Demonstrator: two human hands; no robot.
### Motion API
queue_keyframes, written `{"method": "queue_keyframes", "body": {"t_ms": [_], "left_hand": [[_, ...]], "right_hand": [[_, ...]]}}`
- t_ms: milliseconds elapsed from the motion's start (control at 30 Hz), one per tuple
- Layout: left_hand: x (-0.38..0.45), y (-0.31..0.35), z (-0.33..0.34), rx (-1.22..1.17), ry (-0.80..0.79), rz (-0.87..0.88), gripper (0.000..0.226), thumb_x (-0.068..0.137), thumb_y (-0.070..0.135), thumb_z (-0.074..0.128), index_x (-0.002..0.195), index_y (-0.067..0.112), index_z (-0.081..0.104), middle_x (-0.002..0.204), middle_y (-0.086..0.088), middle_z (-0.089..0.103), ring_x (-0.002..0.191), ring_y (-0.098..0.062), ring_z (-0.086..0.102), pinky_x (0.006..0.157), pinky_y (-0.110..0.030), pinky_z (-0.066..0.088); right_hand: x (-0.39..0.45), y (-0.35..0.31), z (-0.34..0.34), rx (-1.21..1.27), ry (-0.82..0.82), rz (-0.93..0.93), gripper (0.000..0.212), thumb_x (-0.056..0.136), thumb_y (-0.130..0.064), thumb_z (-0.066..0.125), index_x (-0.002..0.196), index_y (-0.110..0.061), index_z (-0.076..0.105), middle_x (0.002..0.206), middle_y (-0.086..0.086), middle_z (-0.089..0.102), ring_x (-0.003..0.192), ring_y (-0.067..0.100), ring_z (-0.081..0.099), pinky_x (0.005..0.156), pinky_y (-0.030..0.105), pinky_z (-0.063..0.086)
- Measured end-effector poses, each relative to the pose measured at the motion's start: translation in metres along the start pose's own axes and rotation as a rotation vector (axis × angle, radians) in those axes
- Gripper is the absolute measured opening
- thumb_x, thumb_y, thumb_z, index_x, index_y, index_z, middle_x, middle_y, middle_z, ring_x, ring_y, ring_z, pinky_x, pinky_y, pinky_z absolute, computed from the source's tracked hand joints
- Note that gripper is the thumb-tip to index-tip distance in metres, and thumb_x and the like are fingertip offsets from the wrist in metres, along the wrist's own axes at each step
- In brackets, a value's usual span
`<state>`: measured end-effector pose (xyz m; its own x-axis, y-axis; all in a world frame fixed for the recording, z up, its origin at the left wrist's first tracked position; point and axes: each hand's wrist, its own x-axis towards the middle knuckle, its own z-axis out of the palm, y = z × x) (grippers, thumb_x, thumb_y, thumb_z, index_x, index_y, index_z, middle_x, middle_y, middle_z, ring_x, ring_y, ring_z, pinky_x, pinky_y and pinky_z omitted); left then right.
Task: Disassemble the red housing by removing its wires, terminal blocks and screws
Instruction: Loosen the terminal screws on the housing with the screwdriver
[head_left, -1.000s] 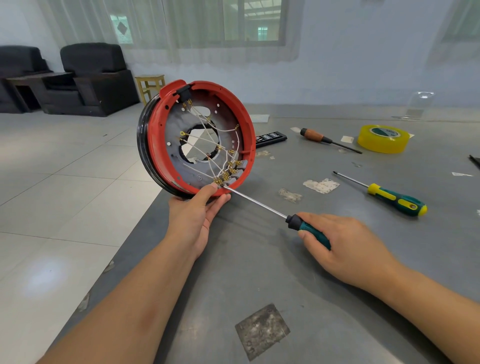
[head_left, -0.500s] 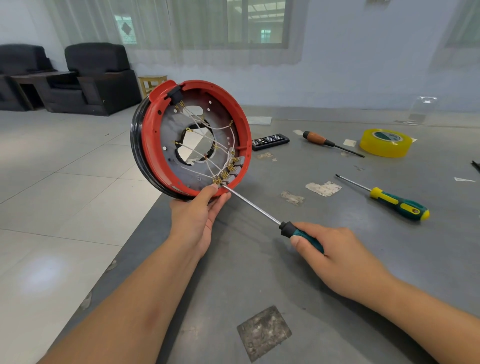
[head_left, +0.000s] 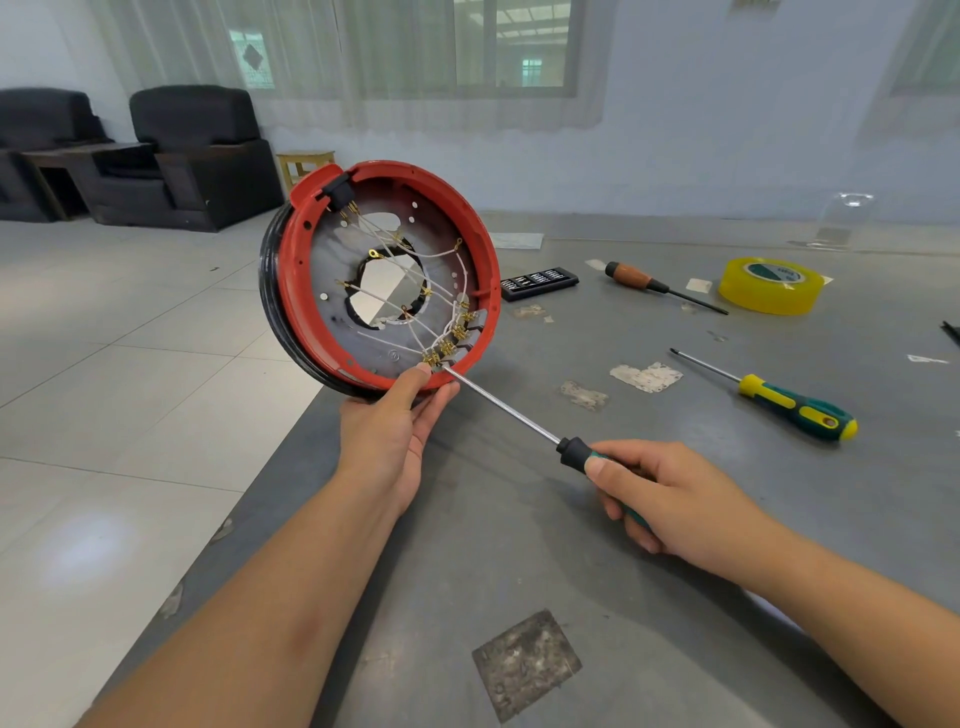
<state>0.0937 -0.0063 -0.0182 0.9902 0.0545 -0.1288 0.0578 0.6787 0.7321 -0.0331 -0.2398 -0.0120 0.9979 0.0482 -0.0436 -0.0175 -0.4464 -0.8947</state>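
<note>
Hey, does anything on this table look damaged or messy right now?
Yes. The grey table has torn white sticker scraps near its middle and a scuffed square patch at the near edge. The spare screwdriver and yellow tape roll lie loose.

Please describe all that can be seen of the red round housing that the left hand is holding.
The red housing is a round, plastic-looking shell with a black ring behind it. It stands on edge, tilted, at the grey table's corner. Inside are a grey plate with a central hole, white wires, brass terminals and a black block at the top. The left hand grips its lower rim; the screwdriver tip meets the terminals.
</note>
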Motion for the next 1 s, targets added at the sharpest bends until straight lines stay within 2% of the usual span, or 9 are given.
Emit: {"method": "queue_keyframes", "body": {"t_ms": [67,133,200,300,433,567,733,900,1000], "left_hand": [[0.000,0.000,-0.001,0.002,0.013,-0.010,0.034,0.094,-0.002,0.073,0.125,-0.012,0.062,0.116,-0.025,0.076,0.102,-0.041,0.077,0.073,-0.029,0.064],[0.000,-0.001,-0.001,0.016,0.019,-0.011,0.039,0.094,-0.002,0.074,0.129,-0.013,0.060,0.120,-0.027,0.073,0.102,-0.042,0.076,0.074,-0.029,0.064],[0.000,-0.001,-0.001,0.024,0.017,-0.015,0.039,0.094,-0.002,0.074,0.129,-0.012,0.060,0.122,-0.028,0.073,0.103,-0.042,0.076,0.075,-0.031,0.065],[0.001,0.000,-0.001,0.034,0.018,-0.029,0.037,0.094,-0.002,0.074,0.127,-0.010,0.060,0.122,-0.028,0.073,0.103,-0.042,0.076,0.074,-0.032,0.065],[0.001,0.001,-0.001,0.049,0.015,-0.040,0.038,0.094,-0.001,0.073,0.128,-0.010,0.059,0.122,-0.026,0.073,0.102,-0.041,0.077,0.074,-0.032,0.065],[0.001,0.000,-0.001,0.078,0.012,-0.042,0.036,0.095,-0.001,0.072,0.128,-0.010,0.059,0.121,-0.028,0.073,0.103,-0.042,0.076,0.074,-0.033,0.065],[-0.001,0.000,0.000,0.113,-0.009,-0.053,0.039,0.095,-0.002,0.072,0.130,-0.011,0.058,0.123,-0.029,0.071,0.102,-0.043,0.076,0.071,-0.031,0.065],[-0.003,0.000,0.000,0.119,-0.032,-0.064,0.039,0.095,0.001,0.073,0.129,-0.010,0.058,0.120,-0.030,0.072,0.099,-0.044,0.076,0.071,-0.030,0.065],[-0.001,0.001,0.000,0.086,-0.020,-0.070,0.037,0.097,0.001,0.071,0.129,-0.014,0.058,0.121,-0.032,0.071,0.098,-0.044,0.077,0.070,-0.030,0.064]], "right_hand": [[0.000,0.004,-0.005,-0.179,0.091,-0.094,0.016,0.101,-0.041,0.056,0.103,-0.045,0.072,0.072,-0.009,0.068,0.048,0.005,0.054,0.052,0.017,0.044],[0.000,0.007,-0.012,-0.316,0.152,-0.163,0.018,0.099,-0.045,0.059,0.105,-0.060,0.064,0.081,-0.025,0.070,0.061,-0.002,0.062,0.060,0.012,0.046],[0.000,0.010,-0.017,-0.418,0.195,-0.203,0.021,0.097,-0.044,0.061,0.110,-0.061,0.062,0.087,-0.036,0.067,0.078,-0.006,0.064,0.068,0.011,0.046],[0.002,0.014,-0.023,-0.535,0.261,-0.258,0.025,0.096,-0.040,0.063,0.119,-0.049,0.068,0.088,-0.038,0.066,0.093,-0.009,0.061,0.074,0.008,0.045],[0.004,0.016,-0.028,-0.619,0.293,-0.293,0.030,0.095,-0.041,0.060,0.123,-0.042,0.070,0.098,-0.033,0.065,0.097,-0.001,0.061,0.077,0.006,0.042],[0.005,0.017,-0.029,-0.621,0.287,-0.317,0.030,0.095,-0.040,0.060,0.123,-0.043,0.070,0.096,-0.043,0.058,0.099,-0.002,0.060,0.080,0.013,0.047],[0.007,0.021,-0.031,-0.607,0.289,-0.319,0.030,0.096,-0.039,0.061,0.125,-0.042,0.070,0.101,-0.026,0.070,0.092,0.003,0.064,0.079,0.024,0.053],[0.007,0.019,-0.029,-0.510,0.274,-0.307,0.024,0.094,-0.042,0.061,0.105,-0.063,0.065,0.091,-0.040,0.067,0.087,-0.002,0.064,0.068,0.012,0.047],[0.007,0.020,-0.032,-0.472,0.291,-0.291,0.025,0.094,-0.038,0.063,0.104,-0.061,0.067,0.090,-0.038,0.066,0.080,0.001,0.063,0.066,0.015,0.048]]}}
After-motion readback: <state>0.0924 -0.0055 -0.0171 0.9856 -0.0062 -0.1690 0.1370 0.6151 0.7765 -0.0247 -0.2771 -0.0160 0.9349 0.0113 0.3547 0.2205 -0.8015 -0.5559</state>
